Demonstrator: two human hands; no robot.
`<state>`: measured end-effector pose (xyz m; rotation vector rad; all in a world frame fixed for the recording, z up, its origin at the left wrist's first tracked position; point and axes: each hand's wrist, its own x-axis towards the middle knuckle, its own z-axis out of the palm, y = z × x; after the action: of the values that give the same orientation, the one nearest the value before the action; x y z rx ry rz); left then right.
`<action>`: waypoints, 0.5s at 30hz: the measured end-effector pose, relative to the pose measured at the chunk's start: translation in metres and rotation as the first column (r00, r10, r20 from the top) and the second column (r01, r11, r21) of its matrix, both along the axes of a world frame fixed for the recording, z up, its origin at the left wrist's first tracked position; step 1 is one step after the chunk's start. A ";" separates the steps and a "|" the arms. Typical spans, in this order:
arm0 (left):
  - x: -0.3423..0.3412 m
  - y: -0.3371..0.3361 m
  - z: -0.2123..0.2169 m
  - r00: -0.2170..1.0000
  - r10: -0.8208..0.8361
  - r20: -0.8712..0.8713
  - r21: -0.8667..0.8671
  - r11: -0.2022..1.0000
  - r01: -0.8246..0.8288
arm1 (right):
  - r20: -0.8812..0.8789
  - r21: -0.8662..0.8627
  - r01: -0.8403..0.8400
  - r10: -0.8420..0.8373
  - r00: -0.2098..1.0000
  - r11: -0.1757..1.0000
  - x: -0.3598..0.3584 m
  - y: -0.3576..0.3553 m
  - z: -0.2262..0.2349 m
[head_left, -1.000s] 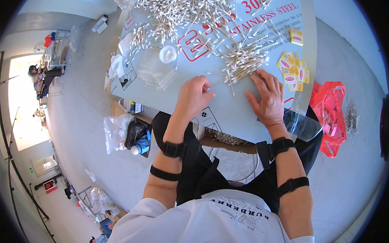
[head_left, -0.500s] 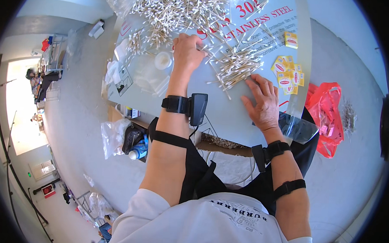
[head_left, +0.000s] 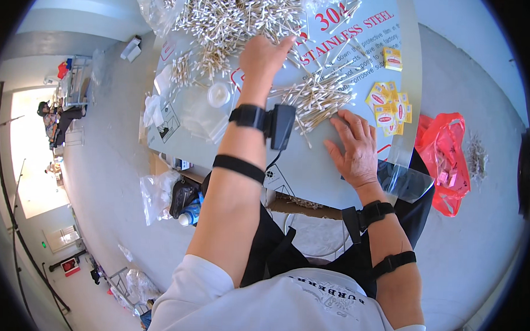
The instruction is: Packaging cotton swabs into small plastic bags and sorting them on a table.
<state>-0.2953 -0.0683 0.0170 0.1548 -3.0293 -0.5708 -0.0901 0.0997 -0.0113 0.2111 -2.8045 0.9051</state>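
Note:
My left hand [head_left: 261, 59] reaches to the near edge of a big heap of cotton swabs [head_left: 223, 27] at the far side of the table. Its thumb sticks out to the right, but the other fingers are hidden, so its grip does not show. My right hand [head_left: 355, 150] rests on the table with fingers stretched and apart. Those fingertips are at the near right edge of a smaller pile of cotton swabs [head_left: 320, 100], most of them lying roughly alongside one another. A round white plastic container [head_left: 218, 94] stands left of my left wrist.
Clear plastic bags [head_left: 199, 116] lie beside the container. Small yellow packets [head_left: 389, 108] are at the right, with a yellow stack [head_left: 392, 58] farther off. The metal sheet [head_left: 329, 173] covers the table. A red bag [head_left: 443, 154] hangs past the right edge.
My left hand has moved away from me and slightly right, farther over the big swab heap. My right hand has stayed nearly in place beside the smaller pile.

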 end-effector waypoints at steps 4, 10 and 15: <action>-0.016 0.021 -0.007 0.999 0.032 0.010 0.031 0.999 -0.032 | 0.010 0.007 0.009 -0.009 1.000 1.000 0.001 0.001 -0.001; -0.030 -0.032 -0.020 0.981 0.035 0.189 0.550 0.824 -0.135 | -0.007 -0.046 -0.021 0.020 1.000 0.999 -0.001 -0.005 0.000; 0.017 -0.027 0.002 0.879 -0.200 0.433 0.795 0.544 -0.268 | -0.010 -0.033 0.002 -0.003 1.000 0.999 0.001 0.002 -0.002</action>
<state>-0.2782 -0.0949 0.0187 0.4490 -2.7781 -2.2782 -0.0890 0.1013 -0.0135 0.2066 -2.7775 0.9469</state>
